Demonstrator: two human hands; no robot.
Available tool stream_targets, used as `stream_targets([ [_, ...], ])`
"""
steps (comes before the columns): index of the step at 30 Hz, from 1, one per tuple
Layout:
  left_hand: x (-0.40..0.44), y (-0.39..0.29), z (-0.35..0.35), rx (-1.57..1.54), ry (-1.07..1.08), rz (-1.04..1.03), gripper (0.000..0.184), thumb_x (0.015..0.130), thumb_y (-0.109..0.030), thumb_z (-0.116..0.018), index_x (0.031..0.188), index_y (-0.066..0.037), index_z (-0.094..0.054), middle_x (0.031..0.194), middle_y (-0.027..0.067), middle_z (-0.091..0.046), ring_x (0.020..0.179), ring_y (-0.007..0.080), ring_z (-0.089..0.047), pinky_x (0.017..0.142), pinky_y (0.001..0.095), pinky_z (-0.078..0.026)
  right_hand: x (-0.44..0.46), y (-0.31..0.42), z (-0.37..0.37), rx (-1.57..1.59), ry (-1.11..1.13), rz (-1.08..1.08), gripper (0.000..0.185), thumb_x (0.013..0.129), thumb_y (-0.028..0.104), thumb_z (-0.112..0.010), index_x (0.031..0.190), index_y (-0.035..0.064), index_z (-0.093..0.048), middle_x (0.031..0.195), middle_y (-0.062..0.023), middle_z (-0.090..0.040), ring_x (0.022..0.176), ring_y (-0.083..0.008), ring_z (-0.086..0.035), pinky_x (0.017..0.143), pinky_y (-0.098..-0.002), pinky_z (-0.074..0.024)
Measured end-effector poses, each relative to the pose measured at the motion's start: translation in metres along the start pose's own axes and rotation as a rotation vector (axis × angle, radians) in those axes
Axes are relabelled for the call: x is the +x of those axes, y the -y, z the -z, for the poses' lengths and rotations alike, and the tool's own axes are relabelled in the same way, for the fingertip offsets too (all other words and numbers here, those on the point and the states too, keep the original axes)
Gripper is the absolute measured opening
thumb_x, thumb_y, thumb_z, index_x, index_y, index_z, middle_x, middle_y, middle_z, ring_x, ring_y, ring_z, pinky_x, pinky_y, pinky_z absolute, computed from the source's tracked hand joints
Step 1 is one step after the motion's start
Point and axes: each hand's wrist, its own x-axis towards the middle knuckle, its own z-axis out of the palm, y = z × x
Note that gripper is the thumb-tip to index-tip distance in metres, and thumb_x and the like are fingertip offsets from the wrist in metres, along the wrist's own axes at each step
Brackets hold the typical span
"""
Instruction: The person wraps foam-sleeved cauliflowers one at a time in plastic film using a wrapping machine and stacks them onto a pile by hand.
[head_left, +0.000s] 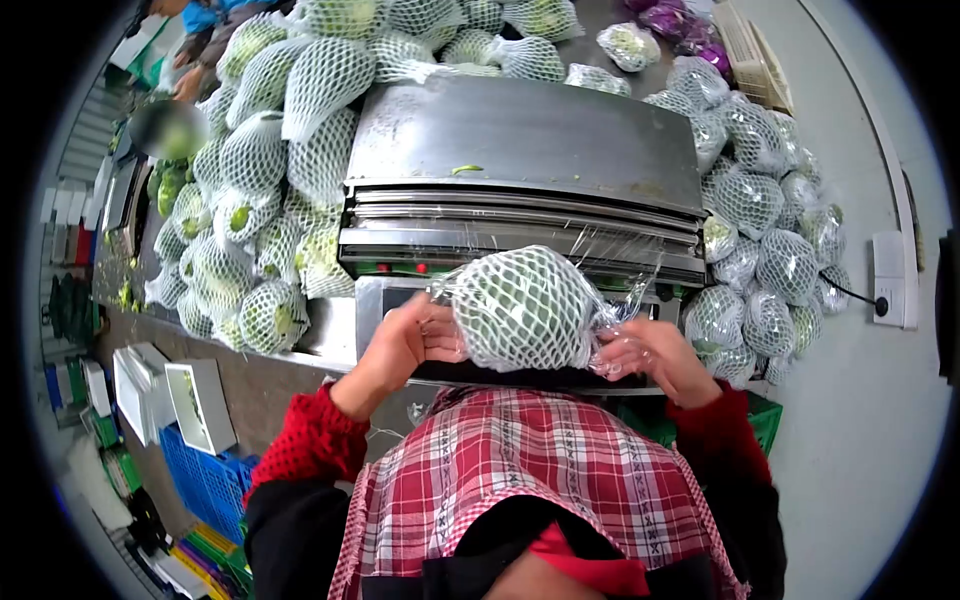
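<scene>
A round, pale green vegetable head in a white foam net sits before me, with clear plastic film around it. I cannot tell its exact kind. My left hand is closed against its left side, fingers curled under the wrapped edge. On the other side, my right hand grips the gathered film at the head's right end. Directly behind stands a metal film-wrapping machine, and stretched film runs from its rollers toward the head.
Foam-netted heads are piled left and behind the machine. Several film-wrapped heads lie at the right. Purple vegetables and a beige crate are at the back. A blue crate stands lower left; another person's hand shows upper left.
</scene>
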Motion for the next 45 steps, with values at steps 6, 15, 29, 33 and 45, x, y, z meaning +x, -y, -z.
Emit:
stream_targets([
  [6, -0.020, 0.054, -0.020, 0.185, -0.357, -0.505, 0.020, 0.098, -0.013, -0.048, 0.094, 0.003, -0.060, 0.105, 0.0163, -0.064, 0.091, 0.0238, -0.066, 0.080, 0.0355, -0.057, -0.010, -0.047, -0.025, -0.147, -0.187, 0.534, 0.017, 0.096, 0.004, -0.048, 0.105, -0.0061, -0.058, 0.087, -0.0153, -0.067, 0.070, -0.0175, -0.066, 0.065, -0.0295, -0.0566],
  [15, -0.090, 0.092, 0.026, 0.293, -0.766, -0.018, 0.041, 0.096, -0.023, -0.051, 0.060, -0.010, -0.040, 0.051, -0.0026, -0.037, 0.040, 0.0120, -0.039, 0.036, 0.0288, -0.029, -0.045, -0.117, 0.020, -0.393, -0.462, 0.014, 0.020, 0.092, 0.016, -0.053, 0.081, 0.0020, -0.061, 0.057, -0.0017, -0.055, 0.043, -0.0086, -0.049, 0.040, -0.0245, -0.0387],
  [29, -0.004, 0.022, -0.096, 1.055, 0.507, -1.087, 0.022, 0.080, -0.006, -0.065, 0.101, 0.002, -0.067, 0.123, 0.0231, -0.057, 0.108, 0.0343, -0.058, 0.092, 0.0418, -0.046, -0.003, -0.165, -0.060, -0.110, -0.161, 0.076, 0.032, 0.090, 0.027, -0.059, 0.107, 0.0004, -0.057, 0.100, -0.0110, -0.059, 0.088, -0.0203, -0.054, 0.082, -0.0336, -0.0398],
  [33, -0.031, -0.015, -0.105, 0.827, 0.893, -0.334, 0.068, 0.090, -0.028, -0.062, 0.141, 0.006, -0.032, 0.139, 0.0234, -0.043, 0.128, 0.0330, -0.044, 0.106, 0.0373, -0.033, -0.023, -0.116, -0.079, 0.542, 0.015, 0.012, 0.044, 0.091, 0.032, -0.060, 0.120, -0.0010, -0.053, 0.115, -0.0139, -0.058, 0.103, -0.0217, -0.054, 0.094, -0.0350, -0.0384],
  [45, 0.161, -0.118, -0.135, 1.277, -0.114, -0.987, 0.058, 0.089, -0.024, -0.061, 0.135, 0.004, -0.039, 0.129, 0.0249, -0.050, 0.121, 0.0363, -0.049, 0.102, 0.0399, -0.038, 0.069, 0.205, 0.059, -0.339, -0.506, 1.042, 0.059, 0.079, 0.023, -0.067, 0.128, -0.0004, -0.046, 0.112, -0.0125, -0.057, 0.093, -0.0187, -0.060, 0.081, -0.0298, -0.0495],
])
